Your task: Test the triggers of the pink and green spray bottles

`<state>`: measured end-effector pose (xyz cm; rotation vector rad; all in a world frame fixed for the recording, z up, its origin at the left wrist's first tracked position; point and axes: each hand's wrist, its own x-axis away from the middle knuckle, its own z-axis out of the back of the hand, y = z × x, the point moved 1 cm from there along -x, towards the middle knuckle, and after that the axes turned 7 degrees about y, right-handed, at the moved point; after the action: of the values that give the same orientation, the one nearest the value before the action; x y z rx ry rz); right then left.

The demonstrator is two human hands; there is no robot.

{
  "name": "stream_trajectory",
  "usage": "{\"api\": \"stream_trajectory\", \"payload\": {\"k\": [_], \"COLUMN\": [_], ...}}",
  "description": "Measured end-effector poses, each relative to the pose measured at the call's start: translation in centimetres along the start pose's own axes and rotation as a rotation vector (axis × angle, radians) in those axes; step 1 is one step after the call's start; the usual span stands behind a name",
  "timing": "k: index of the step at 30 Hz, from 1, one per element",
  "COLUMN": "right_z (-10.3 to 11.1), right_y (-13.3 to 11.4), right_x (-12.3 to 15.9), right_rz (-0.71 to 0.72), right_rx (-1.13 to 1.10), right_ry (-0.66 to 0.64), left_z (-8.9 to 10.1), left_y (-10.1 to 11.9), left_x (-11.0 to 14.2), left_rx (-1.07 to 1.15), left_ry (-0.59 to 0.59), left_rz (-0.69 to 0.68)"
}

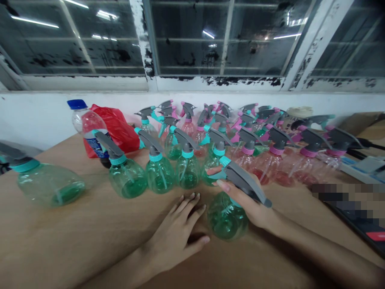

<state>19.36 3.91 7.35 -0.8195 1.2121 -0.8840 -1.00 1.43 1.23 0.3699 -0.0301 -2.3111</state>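
Note:
My right hand (249, 204) is wrapped round the neck and grey trigger head of a green spray bottle (226, 218) that stands on the wooden table (75, 241) in front of me. My left hand (177, 230) lies flat on the table just left of that bottle, fingers stretched out and holding nothing. Behind the hands stands a row of green spray bottles (159, 170) with grey and teal heads.
Several pink spray bottles (276, 160) crowd the right and back. One green bottle (48, 184) stands apart at far left. A water bottle (87, 128) and a red plastic bag (120, 128) sit near the white wall. A dark flat object (361, 224) lies at right.

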Motion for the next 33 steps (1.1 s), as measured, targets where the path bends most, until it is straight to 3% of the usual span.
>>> {"api": "stream_trajectory", "payload": {"k": [17, 21, 27, 33], "right_z": [-0.02, 0.12, 0.48, 0.24], "right_y": [0.19, 0.36, 0.02, 0.02], "right_x": [-0.02, -0.17, -0.29, -0.34], "right_rz": [0.020, 0.044, 0.133, 0.082], "right_rx": [0.003, -0.042, 0.156, 0.014], "right_ry": [-0.005, -0.070, -0.032, -0.049], "left_z": [0.17, 0.13, 0.01, 0.13], "left_y": [0.04, 0.08, 0.01, 0.06], "left_x": [-0.07, -0.07, -0.04, -0.01], "left_rx": [0.018, 0.012, -0.006, -0.017], "left_ry": [0.009, -0.012, -0.038, -0.022], "left_rz": [-0.004, -0.006, -0.003, -0.005]}}
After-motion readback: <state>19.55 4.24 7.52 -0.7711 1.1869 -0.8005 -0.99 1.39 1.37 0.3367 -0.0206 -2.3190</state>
